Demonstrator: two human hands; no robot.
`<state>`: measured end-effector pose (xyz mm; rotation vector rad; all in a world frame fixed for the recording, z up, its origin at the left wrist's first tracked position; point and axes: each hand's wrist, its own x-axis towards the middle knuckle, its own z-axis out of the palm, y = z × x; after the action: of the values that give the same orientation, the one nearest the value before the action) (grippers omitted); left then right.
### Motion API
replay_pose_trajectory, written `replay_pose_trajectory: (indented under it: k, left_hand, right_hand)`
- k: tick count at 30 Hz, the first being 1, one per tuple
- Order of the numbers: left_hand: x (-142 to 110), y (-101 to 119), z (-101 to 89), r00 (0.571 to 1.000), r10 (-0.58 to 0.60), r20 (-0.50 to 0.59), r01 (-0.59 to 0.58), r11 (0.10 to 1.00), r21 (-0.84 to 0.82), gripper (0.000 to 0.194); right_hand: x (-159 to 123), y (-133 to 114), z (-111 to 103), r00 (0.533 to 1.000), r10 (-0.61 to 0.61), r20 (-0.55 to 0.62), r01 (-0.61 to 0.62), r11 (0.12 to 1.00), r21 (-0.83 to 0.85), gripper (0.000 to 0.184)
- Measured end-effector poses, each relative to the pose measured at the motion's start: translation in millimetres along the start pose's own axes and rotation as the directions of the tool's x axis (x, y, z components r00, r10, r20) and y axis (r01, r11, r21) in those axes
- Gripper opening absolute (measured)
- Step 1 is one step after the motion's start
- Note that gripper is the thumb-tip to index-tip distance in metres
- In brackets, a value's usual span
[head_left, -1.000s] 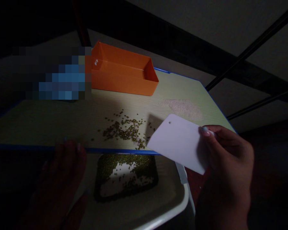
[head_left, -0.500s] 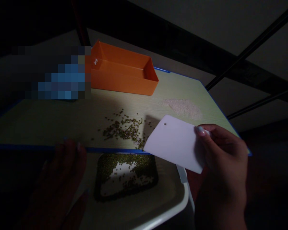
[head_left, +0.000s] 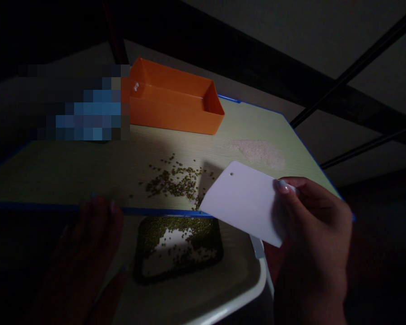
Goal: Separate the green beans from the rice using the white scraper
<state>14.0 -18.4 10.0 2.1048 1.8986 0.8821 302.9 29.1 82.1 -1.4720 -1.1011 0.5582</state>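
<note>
My right hand [head_left: 316, 225] is closed on a white plastic scraper [head_left: 243, 201], thumb on its top face. The scraper is tilted, its left corner low at the table's blue front edge. Just beside that corner lies a loose patch of green mung beans [head_left: 176, 180], some pale grains among them. In deep shadow, my left hand [head_left: 91, 243] is spread near the front edge, fingers stretched out and thumb apart, holding nothing. Between my hands, below the edge, a white tub [head_left: 237, 307] has more mung beans on its floor, thickest along the sides.
An orange rectangular bin [head_left: 176, 113] stands at the back of the pale table [head_left: 122, 167]. A thin heap of whitish grains [head_left: 259, 152] lies to the right. A pixelated bluish area covers the back left. Cabinet-like panels rise behind the table.
The scraper and my right hand have shifted very slightly, the scraper's left corner a little further left. The mung beans and my left hand look nearly the same.
</note>
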Motion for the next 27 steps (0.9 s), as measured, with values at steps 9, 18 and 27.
replay_pose_trajectory:
  k: [9, 18, 27]
  left_hand:
    - [3, -2, -4.1, 0.998, 0.065, 0.0, -0.065, 0.998, 0.021, 0.085]
    - [-2, -4, -1.2, 0.999, 0.047, -0.021, -0.047, 0.999, -0.014, 0.079]
    - [-4, -4, -10.9, 0.998, 0.02, 0.066, -0.017, 0.999, -0.045, 0.08]
  right_hand:
    - [-3, 1, -2, 0.999, 0.038, 0.016, -0.039, 0.999, 0.037, 0.01]
    - [-3, 3, -2, 0.999, 0.032, 0.007, -0.032, 0.999, 0.014, 0.011]
    - [-6, 1, -3, 0.993, 0.101, -0.054, -0.1, 0.994, 0.034, 0.016]
